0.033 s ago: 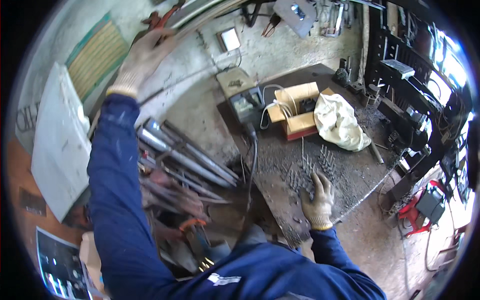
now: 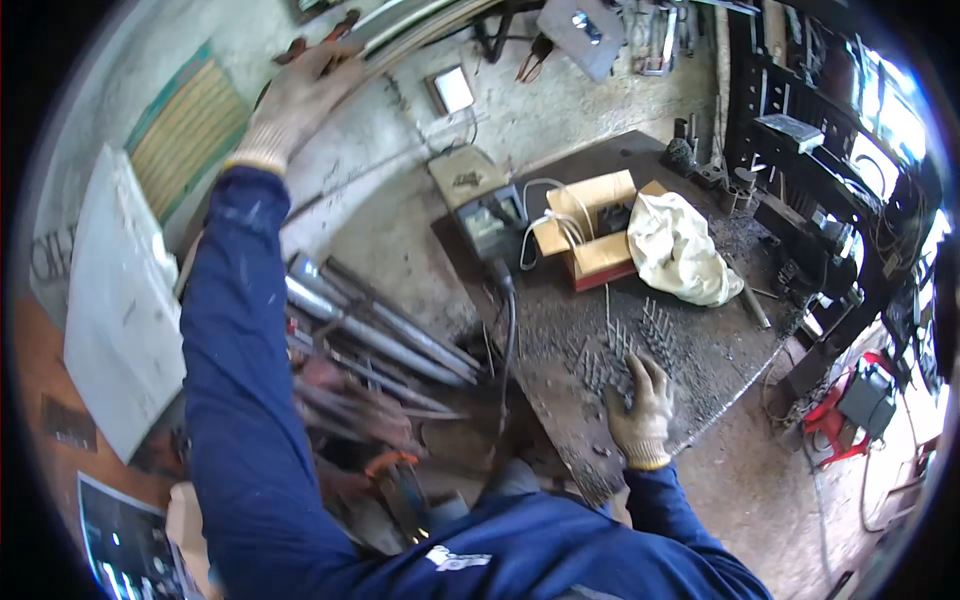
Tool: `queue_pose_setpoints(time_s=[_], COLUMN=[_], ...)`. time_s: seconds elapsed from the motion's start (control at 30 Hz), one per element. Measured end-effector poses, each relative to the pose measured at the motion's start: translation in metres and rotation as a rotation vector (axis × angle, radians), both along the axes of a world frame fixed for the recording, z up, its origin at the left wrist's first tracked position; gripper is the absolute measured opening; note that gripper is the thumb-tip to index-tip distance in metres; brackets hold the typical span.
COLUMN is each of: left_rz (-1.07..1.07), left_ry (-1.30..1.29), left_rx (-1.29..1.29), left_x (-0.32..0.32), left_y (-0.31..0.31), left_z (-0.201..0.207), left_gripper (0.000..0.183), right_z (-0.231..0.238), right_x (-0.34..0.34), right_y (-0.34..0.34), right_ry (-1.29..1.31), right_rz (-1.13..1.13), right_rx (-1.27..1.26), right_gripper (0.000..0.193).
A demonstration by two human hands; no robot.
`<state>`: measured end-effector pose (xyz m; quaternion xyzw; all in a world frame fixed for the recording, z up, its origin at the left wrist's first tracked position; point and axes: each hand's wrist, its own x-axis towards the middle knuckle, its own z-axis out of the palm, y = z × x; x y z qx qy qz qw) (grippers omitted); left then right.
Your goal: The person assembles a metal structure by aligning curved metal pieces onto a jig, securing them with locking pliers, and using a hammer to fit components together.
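by the near edge of the counter [image 2: 560, 405], the right hand [image 2: 640, 415] sits low in its pale glove, fingers half curled with a gap left between thumb and forefinger; nothing shows in its hold, though the palm is hidden. just past its fingers, small bolt-like pins [image 2: 655, 325] stand in clusters on the gritty top; whether it touches the nearest i cannot tell. little has just changed: the right hand has drawn slightly nearer the edge, while pins, box and cloth keep their places, so the pins seem undisturbed. that edge runs close beside the wrist, above the floor [image 2: 740, 480]; the strip right of the pins seems to give some sideways room. farther back, an opened cardboard box [image 2: 604, 248] and a cream cloth [image 2: 680, 250] bound the reach. left of the counter, steel tubes [image 2: 380, 338] crowd the gap. farthest off, the left hand [image 2: 300, 100] is up by long pale bars [image 2: 430, 25], fingers bent and blurred; whether they grip anything i cannot tell.
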<state>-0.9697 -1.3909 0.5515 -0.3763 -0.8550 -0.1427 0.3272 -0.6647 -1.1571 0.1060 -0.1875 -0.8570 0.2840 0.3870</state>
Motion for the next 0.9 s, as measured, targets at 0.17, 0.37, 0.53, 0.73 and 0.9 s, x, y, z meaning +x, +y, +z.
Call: queue_pose_setpoints(time_s=[0.17, 0.37, 0.53, 0.73, 0.9], left_rz=[-0.196, -0.404, -0.731, -0.867, -0.631], left_ry=[0.119, 0.001, -0.080, 0.017, 0.090], left_rx=[0.101, 0.380, 0.588, 0.772, 0.942], left_x=[-0.158, -0.299, -0.355, -0.295, -0.318], left_y=[0.126, 0.199, 0.227, 0.235, 0.253], left_z=[0.073, 0.155, 0.247, 0.293, 0.351], left_gripper=[0.057, 0.059, 0.030, 0.027, 0.057], right_z=[0.020, 0.028, 0.015, -0.006, -0.014], right_x=[-0.022, -0.057, -0.082, -0.097, -0.104], right_y=[-0.003, -0.019, -0.026, -0.021, -0.024], right_ry=[-0.021, 0.053, 0.030, 0.084, 0.105], right_rz=[-0.247, -0.540, -0.728, -0.898, -0.907], right_rx=[-0.116, -0.217, -0.173, -0.094, -0.105], right_gripper=[0.051, 0.048, 0.047, 0.048, 0.046])
